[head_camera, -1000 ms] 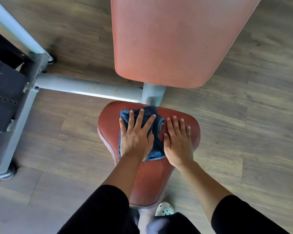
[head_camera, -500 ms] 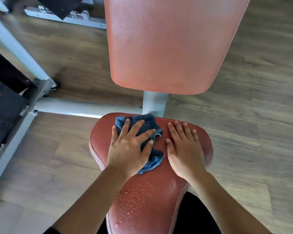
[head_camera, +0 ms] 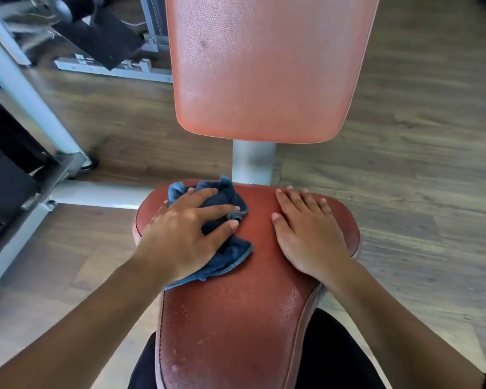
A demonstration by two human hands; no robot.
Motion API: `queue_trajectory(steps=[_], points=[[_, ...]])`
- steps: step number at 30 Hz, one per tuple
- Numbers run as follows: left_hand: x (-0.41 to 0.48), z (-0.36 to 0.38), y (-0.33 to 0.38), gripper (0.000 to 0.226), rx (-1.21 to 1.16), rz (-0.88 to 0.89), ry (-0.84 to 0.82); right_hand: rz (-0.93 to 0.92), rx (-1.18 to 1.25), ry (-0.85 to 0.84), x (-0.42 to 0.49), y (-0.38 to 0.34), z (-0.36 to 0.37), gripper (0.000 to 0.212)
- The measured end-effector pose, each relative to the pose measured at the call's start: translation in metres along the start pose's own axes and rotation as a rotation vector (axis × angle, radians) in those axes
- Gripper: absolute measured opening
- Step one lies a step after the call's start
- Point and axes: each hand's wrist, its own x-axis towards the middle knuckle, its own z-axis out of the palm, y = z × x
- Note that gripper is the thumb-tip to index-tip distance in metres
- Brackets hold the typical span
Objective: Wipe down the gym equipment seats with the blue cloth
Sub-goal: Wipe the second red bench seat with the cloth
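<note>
Head view. Count: one seat (head_camera: pixel 236 318), one backrest (head_camera: pixel 264 74), one blue cloth (head_camera: pixel 227 255), two hands.

The seat is dark red and padded, and small droplets show on its near half. The blue cloth lies bunched on the seat's far left part, touching the pad.

The left hand (head_camera: pixel 185 231) presses flat on the blue cloth. Its fingers are spread and straight, not curled round the fabric. The right hand (head_camera: pixel 306 234) rests palm down on the seat's far right part, fingers extended and released, just beside the cloth but apart from it.

Beyond the seat, one grey post (head_camera: pixel 253 161) rises to the lighter red backrest. A grey metal frame (head_camera: pixel 20 88) stands left of the seat on the wood-pattern floor (head_camera: pixel 404 136).
</note>
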Motion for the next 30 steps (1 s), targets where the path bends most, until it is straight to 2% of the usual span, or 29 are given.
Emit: queue_trajectory(steps=[4, 7, 11, 16, 18, 21, 24, 27, 30], points=[[0.037, 0.005, -0.002, 0.041, 0.077, -0.131, 0.016, 0.001, 0.009, -0.024, -0.002, 0.0, -0.004, 0.056], [0.051, 0.016, 0.01, 0.032, 0.141, -0.076, -0.023, 0.01, 0.015, -0.004, -0.001, -0.001, -0.004, 0.056], [0.02, 0.009, 0.009, 0.041, -0.011, 0.081, -0.035, 0.012, 0.023, 0.004, -0.002, -0.002, -0.003, 0.056], [0.034, 0.007, -0.012, 0.035, -0.039, -0.066, 0.107, 0.013, 0.032, 0.001, -0.002, -0.003, -0.004, 0.055], [0.053, 0.012, -0.005, 0.031, 0.028, -0.102, 0.085, 0.015, 0.034, 0.007, -0.001, -0.003, -0.004, 0.055], [0.045, 0.018, 0.006, 0.029, 0.036, -0.002, 0.051, 0.019, 0.027, 0.012, -0.001, -0.003, -0.003, 0.056], [0.014, 0.01, -0.008, 0.04, -0.057, 0.036, 0.08, 0.018, 0.014, 0.02, -0.001, -0.002, -0.002, 0.056], [0.023, 0.004, -0.035, 0.035, -0.049, -0.104, 0.184, 0.013, 0.012, 0.019, 0.0, -0.003, -0.002, 0.055], [0.056, 0.004, -0.032, 0.029, 0.0, -0.202, 0.17, 0.013, 0.016, 0.018, 0.0, -0.003, -0.003, 0.055]])
